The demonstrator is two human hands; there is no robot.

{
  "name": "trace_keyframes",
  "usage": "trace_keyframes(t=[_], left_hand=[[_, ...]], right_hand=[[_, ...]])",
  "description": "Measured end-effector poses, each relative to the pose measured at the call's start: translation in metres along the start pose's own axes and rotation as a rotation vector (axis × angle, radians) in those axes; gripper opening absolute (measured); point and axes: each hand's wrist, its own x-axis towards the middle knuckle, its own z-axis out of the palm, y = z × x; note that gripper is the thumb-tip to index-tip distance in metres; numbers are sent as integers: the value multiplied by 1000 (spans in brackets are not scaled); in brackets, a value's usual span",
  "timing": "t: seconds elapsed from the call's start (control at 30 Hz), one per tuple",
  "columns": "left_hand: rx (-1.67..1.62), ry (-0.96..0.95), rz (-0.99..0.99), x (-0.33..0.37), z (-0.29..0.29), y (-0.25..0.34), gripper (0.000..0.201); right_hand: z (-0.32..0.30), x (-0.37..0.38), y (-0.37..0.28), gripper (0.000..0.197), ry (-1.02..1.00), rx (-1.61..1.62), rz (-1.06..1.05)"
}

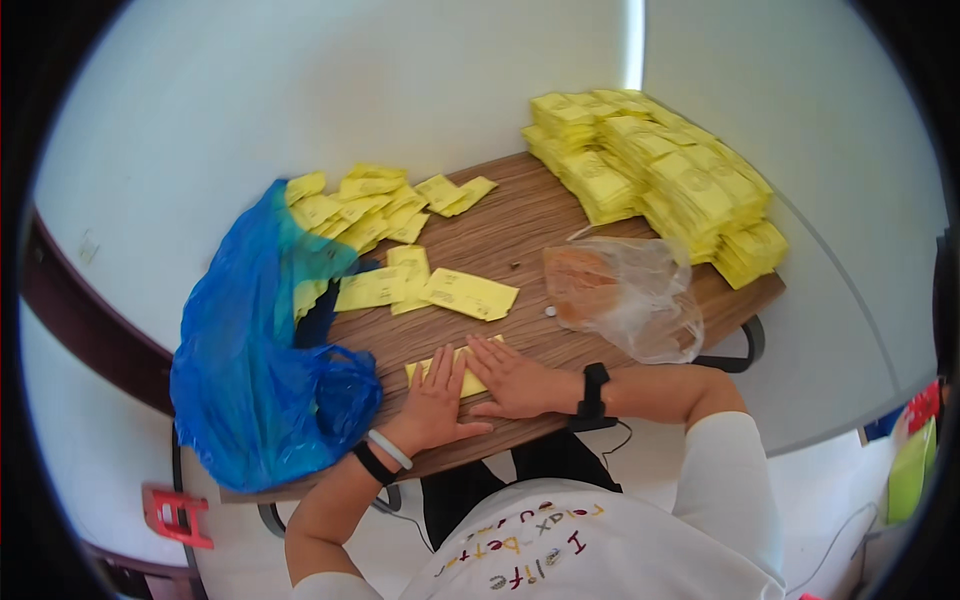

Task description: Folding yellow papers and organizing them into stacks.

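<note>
A flat yellow paper packet (pixel 472 384) lies on the wooden table near its front edge. My left hand (pixel 432 410) rests flat on its left part, fingers stretched out. Flat across its right part lies my right hand (pixel 520 382), fingers pointing up and to the left. Both hands hide much of the packet. Just beyond them are a few loose yellow packets, one lying slantwise (pixel 472 294) and another (pixel 370 288) beside the blue plastic bag (pixel 245 350). That bag stands open-mouthed to the left, with yellow packets showing at its mouth.
More yellow packets (pixel 365 210) lie heaped at the far left of the table (pixel 480 240). Tall stacks of them (pixel 690 190) fill the far right. A clear plastic bag (pixel 645 300) with something orange-brown inside sits right of my hands. A red plastic stool (pixel 180 518) is on the floor at lower left.
</note>
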Motion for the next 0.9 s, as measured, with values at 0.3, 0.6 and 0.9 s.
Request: trace_keyframes(t=[0.3,0.6,0.9], left_hand=[[-17,-53,-55,-18,-4,-28,110],[31,-4,-37,-30,-1,-36,96],[134,100,29,-27,-13,-45,58]], right_hand=[[-10,-1,5,91,-22,-40,-53],[-26,-23,11,88,-54,-108,-44],[-31,-18,11,59,45,-86,-44]])
